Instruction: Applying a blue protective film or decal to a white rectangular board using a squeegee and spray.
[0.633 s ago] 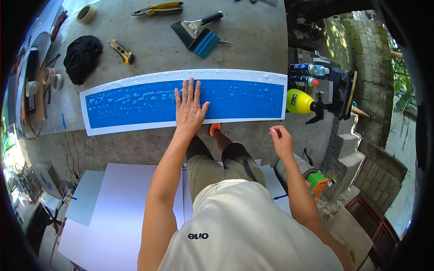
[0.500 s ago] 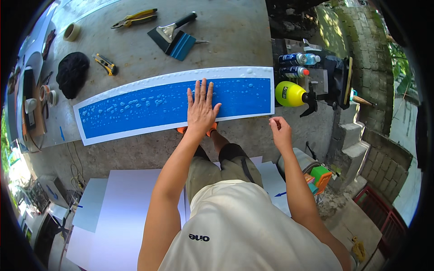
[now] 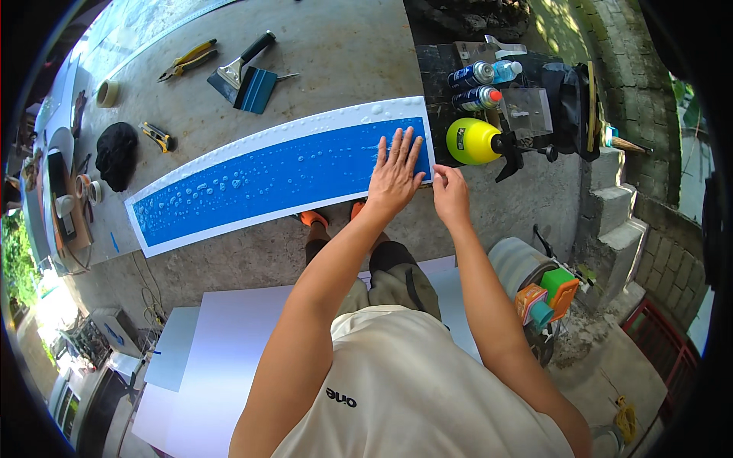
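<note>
A long curved blue panel with a white border (image 3: 282,164) lies along the table's front edge, wet with water drops and bubbles. My left hand (image 3: 395,174) rests flat on its right part, fingers spread, holding nothing. At the panel's lower right corner is my right hand (image 3: 452,195), thumb and fingers drawn together against the white border. Whatever may be between those fingertips is too small to make out.
On the table (image 3: 328,61) lie pliers (image 3: 188,61), a squeegee with a black handle (image 3: 237,69), a blue plastic scraper (image 3: 256,89), a utility knife (image 3: 157,137), a black cloth (image 3: 117,156) and a tape roll (image 3: 108,93). A yellow spray bottle (image 3: 472,141) and cans (image 3: 472,75) stand right.
My left hand has slid right along the panel. My right hand has moved up and in, to the panel's corner. The view has shifted and turned a little.
</note>
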`<state>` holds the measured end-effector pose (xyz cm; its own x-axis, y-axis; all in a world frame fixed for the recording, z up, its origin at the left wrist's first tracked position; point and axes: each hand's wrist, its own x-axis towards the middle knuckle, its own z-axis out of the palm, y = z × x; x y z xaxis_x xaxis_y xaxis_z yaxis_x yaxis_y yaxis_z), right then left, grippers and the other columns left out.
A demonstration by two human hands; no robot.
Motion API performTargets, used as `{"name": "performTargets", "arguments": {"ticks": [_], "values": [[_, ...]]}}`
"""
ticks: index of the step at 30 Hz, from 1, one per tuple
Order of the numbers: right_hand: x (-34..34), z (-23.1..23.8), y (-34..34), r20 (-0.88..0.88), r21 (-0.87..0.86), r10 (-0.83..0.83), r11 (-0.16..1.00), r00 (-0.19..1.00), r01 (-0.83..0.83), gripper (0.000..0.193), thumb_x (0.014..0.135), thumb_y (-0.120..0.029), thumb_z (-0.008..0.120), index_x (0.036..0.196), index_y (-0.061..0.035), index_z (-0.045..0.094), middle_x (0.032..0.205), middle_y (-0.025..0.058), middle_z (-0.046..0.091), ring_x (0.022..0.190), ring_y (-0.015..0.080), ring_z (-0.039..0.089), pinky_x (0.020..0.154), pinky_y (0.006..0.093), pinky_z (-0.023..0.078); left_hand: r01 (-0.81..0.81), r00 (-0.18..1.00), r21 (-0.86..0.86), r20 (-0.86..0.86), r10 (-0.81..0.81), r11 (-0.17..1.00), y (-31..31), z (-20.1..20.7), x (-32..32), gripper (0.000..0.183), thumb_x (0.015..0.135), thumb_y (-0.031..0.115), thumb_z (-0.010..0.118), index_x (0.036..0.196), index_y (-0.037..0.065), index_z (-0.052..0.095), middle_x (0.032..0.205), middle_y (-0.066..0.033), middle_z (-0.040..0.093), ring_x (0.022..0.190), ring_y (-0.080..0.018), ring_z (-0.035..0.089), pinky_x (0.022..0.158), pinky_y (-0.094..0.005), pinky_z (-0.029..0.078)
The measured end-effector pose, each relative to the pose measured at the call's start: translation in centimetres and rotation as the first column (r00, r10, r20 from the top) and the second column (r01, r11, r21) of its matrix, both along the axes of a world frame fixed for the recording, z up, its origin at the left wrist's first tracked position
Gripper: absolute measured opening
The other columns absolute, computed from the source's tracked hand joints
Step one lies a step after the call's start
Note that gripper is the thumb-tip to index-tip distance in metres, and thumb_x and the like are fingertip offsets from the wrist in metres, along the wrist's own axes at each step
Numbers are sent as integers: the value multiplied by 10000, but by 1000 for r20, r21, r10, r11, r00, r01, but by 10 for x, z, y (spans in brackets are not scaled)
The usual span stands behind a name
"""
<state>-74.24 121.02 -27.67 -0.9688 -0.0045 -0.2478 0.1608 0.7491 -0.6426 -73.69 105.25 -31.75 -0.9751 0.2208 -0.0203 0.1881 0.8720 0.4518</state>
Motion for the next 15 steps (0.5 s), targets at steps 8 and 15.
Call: {"name": "performTargets", "arguments": {"ticks": [8,15], "values": [[2,-12,-8,21,60,-69,996,997,68,260,930,-98,598,1149,15,682,1108,197,674,1043,365,644,949,454,502,87,996,66,11,-88,994,8,7,-5,751,981,388,555,1596,51,287,1683,-172,212,1573,-356,138,1267,-536,68],[-7,-15,-11,87,107,-104,990,991,95,285,900,-176,655,1121,-3,703,1088,203,682,1082,350,630,971,436,491,-88,995,166,65,78,982,0,26,23,880,857,261,705,1591,43,272,1650,-211,259,1544,-364,227,1262,-513,134]]}}
